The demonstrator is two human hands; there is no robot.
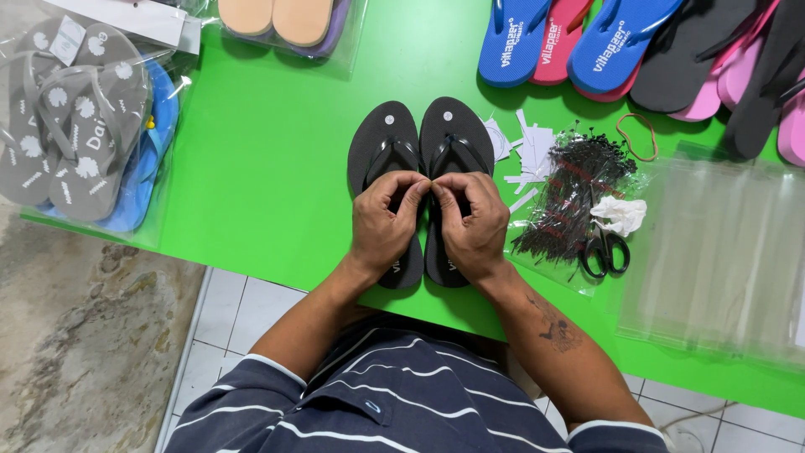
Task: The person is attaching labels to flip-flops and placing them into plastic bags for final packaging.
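A pair of black flip-flops point(423, 134) lies side by side on the green table point(268, 168), toes pointing away from me. My left hand point(384, 222) rests on the left sandal and my right hand point(472, 222) on the right one. The fingertips of both hands meet and pinch together between the two sandals, at the inner straps. What they pinch is hidden by the fingers.
Right of the sandals lie paper tags point(524, 151), a bag of black plastic fasteners point(570, 197), black scissors point(604, 247), a rubber band point(637, 136) and clear bags point(721, 260). Bagged grey flip-flops point(71, 117) sit at left, loose coloured ones point(612, 42) at the far right.
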